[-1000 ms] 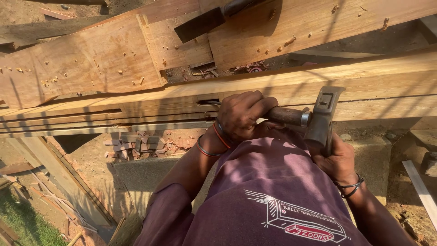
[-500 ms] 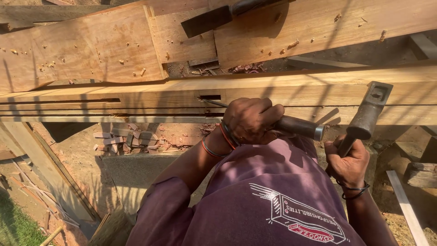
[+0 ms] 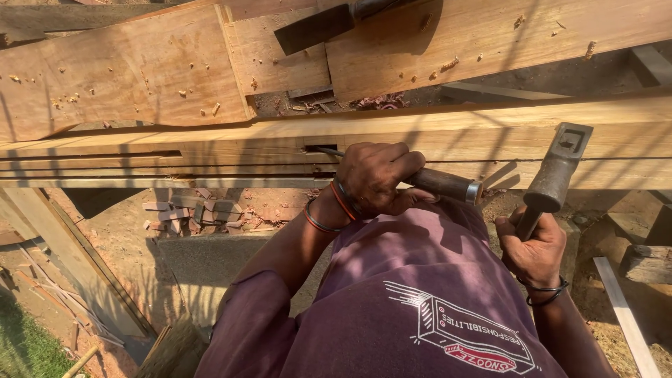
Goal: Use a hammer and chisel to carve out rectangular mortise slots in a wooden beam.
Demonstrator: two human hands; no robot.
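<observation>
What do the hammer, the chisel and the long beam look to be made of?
Hammer: the head looks like dark, dull forged steel, scuffed and unpolished; its handle is hidden in the right hand.
Chisel: dark handle, probably wood, with a shiny metal ring at its end, gripped by the left hand.
Beam: pale raw timber, with visible grain and cut grooves.

Pale yellow beam point(image 3: 175, 143), maroon shirt point(image 3: 392, 301), dark grey hammer point(image 3: 556, 168)
</observation>
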